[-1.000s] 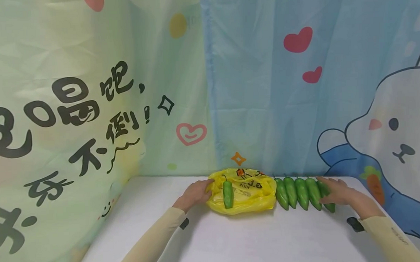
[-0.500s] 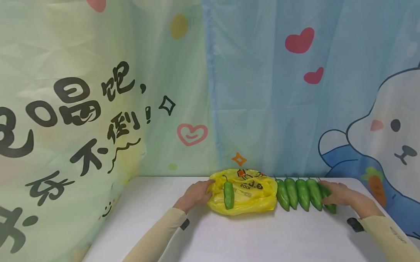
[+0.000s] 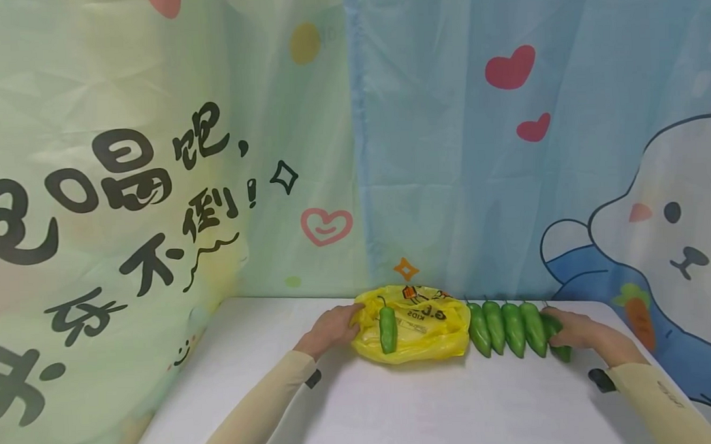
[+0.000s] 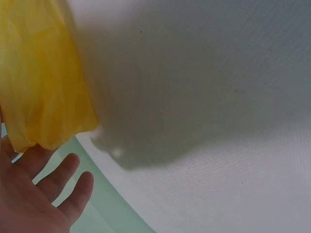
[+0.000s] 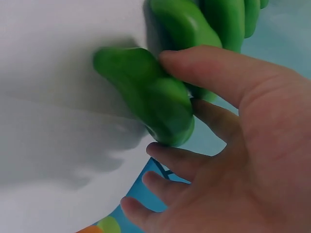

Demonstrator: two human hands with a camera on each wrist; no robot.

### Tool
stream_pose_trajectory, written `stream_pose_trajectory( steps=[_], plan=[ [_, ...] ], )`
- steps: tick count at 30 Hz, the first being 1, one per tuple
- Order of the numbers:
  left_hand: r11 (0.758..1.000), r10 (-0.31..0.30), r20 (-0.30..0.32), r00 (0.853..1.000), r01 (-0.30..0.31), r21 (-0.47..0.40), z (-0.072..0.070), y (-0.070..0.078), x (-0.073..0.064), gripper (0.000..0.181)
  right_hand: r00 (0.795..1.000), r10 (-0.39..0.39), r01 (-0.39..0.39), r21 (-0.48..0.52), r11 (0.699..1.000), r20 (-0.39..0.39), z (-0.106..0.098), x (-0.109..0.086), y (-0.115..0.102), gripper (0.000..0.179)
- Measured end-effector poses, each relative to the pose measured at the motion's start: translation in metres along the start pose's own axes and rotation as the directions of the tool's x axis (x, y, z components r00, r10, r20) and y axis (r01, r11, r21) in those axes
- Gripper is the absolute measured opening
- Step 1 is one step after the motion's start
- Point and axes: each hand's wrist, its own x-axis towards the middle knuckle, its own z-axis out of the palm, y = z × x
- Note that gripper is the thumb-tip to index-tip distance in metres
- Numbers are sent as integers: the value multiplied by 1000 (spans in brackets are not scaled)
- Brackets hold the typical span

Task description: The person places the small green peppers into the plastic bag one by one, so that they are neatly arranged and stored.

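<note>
On a white counter [image 3: 433,412], the right hand [image 3: 573,329] draws in around the end pepper [image 5: 136,90]

Across the counter, little sets this moment apart from a second ago; the chief change is at the right. One second back, a finger of the right hand stretched over the stem end of the end pepper; now the fingers are bent in, with more of the hand's bulk to the pepper's right. From the right wrist, the thumb [image 5: 184,60] presses one side and the index finger [image 5: 216,116] comes round the other, a light hold. The remaining three fingers are spread apart and only loosely bent.

The end pepper lies fifth in a row of green peppers [image 3: 515,332], at the side farthest from the yellow bag [image 3: 439,343]. It sits next to the fourth, and its lower tip shows below the hand. The other four lie side by side, stems toward the backdrop [image 3: 412,148], just as they did earlier.

The left hand [image 3: 333,326] keeps its hold on the left edge of the bag, as in both earlier frames; its thumb is hidden from the left wrist, where two fingers stand free and slightly apart. Within the open bag, toward that hand, a single pepper [image 3: 387,330] lies stem up toward the backdrop, unmoved. The whole scene has slid slightly rightward in the head view.
</note>
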Motion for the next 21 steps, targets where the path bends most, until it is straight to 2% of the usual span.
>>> stream_pose_trajectory(
  steps=[8,21],
  plan=[
    [1000,6,11,1000,-6,11,-2,0,-1,50,1000,4,-5,34,999,9,6,4,9,75],
    [1000,-17,31,999,17,6,-2,2,1,51,999,33,-33,-4,999,1,14,7,14,78]
  ],
)
